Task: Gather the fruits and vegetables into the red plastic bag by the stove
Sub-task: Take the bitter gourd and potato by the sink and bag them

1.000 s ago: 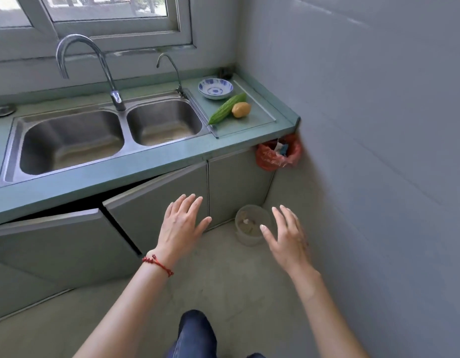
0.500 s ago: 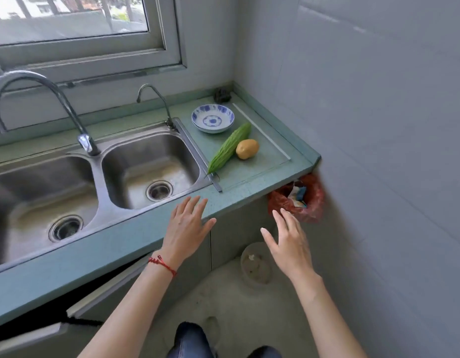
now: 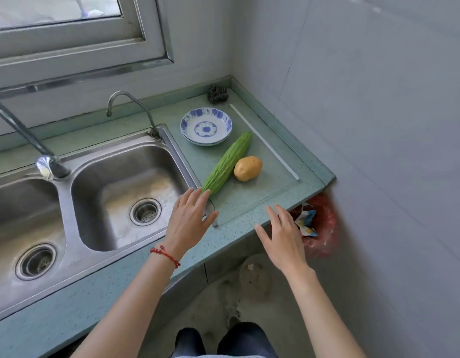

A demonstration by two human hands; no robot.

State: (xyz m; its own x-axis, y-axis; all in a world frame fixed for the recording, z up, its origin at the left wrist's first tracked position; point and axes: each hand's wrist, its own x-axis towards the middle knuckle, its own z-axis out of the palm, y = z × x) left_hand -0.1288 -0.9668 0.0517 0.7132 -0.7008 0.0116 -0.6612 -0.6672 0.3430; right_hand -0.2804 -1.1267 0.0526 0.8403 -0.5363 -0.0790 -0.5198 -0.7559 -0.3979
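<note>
1. A double sink (image 3: 68, 202) fills the left of the green counter (image 3: 249, 210); every place below is told from it.
2. The left hand (image 3: 188, 220), a red string at its wrist, hovers over the sink's right rim, fingers spread and holding nothing; its fingertips reach the near end of the bitter gourd (image 3: 227, 164).
3. The bitter gourd lies slantwise just right of the sink, its far end beside a stack of blue-and-white bowls (image 3: 206, 126).
4. A potato (image 3: 247, 168) touches the gourd's right side.
5. The right hand (image 3: 281, 236) hangs off the counter's front edge, farther right, fingers straight and apart, empty.
6. The red plastic bag (image 3: 324, 228) hangs below the counter's right corner, farthest from the sink, with wrappers inside.
</note>
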